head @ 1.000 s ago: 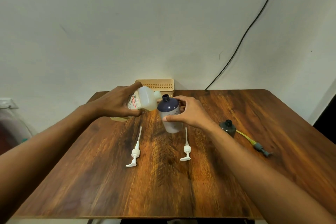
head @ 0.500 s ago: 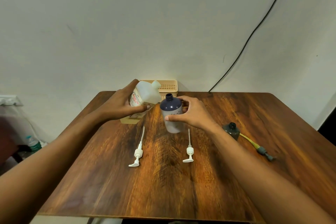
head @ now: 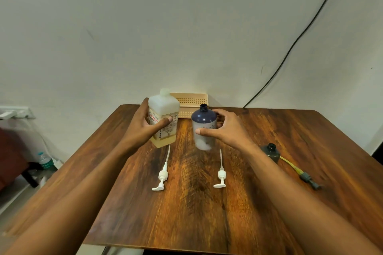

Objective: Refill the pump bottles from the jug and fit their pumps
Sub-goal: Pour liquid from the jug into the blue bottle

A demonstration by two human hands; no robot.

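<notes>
While the glossy, wood-grained counter point(head: 207, 223) carries everything, the jug point(head: 163, 109), a square-shouldered translucent plastic body with a printed label and yellowish liquid low inside, is gripped by the left hand point(head: 148, 128), thumb laid across the label; the round pump bottle point(head: 204, 120), dark blue at its domed shoulder and pale below, threaded neck uncapped, is clasped just beside it by the right hand point(head: 227, 130); a white pump point(head: 162, 175) and a second pump point(head: 221, 175) are laid nearer, thin tubes pointing away; tilted toward the bottle's mouth half a second ago, the jug is now held upright.
</notes>
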